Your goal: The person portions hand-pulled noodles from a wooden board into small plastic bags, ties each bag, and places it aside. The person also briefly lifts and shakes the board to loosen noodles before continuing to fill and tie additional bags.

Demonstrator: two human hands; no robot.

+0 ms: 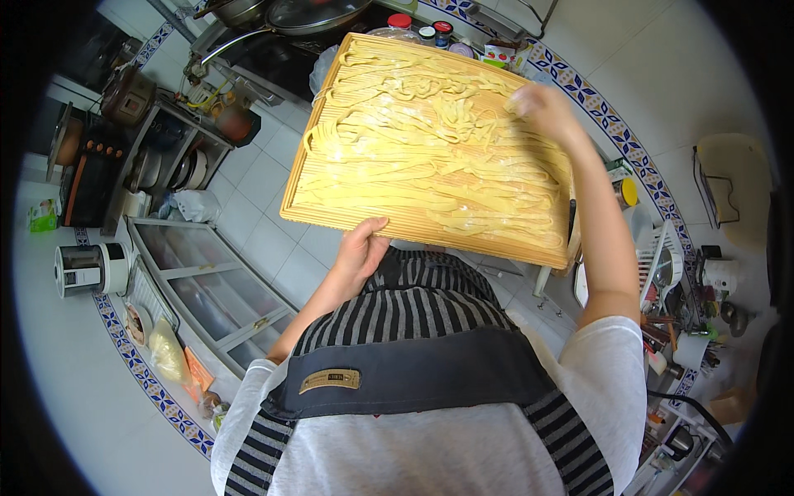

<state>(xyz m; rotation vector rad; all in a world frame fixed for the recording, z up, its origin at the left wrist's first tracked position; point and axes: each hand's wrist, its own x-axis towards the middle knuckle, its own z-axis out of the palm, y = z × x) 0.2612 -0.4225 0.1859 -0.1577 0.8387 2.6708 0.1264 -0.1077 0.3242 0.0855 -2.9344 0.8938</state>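
I observe the left hand [364,252] at the near edge of a wooden board [413,231], its thumb over the rim and the other fingers hidden below; the grip is closed on the board. The right forearm reaches forward past the board's right side, wrist bent inward, bringing the right hand [542,112] over the far right corner. That hand is blurred; I cannot tell whether its fingers are pinched or spread, or whether they hold anything. Flat yellow noodles [397,157], dusted with white, lie in long strands and loose tangles across the board. The board is in front of the person's striped apron [405,306]; whether its far side is supported, I cannot determine.

Room: pale floor tiles [265,182] beneath; a lidded pan [314,12] on the stove beyond the board; jars [442,31] near its far edge; a cabinet [219,281] with framed panels at left; a white dish rack [657,256] at right; a blue-patterned tile border [587,91] along the wall.
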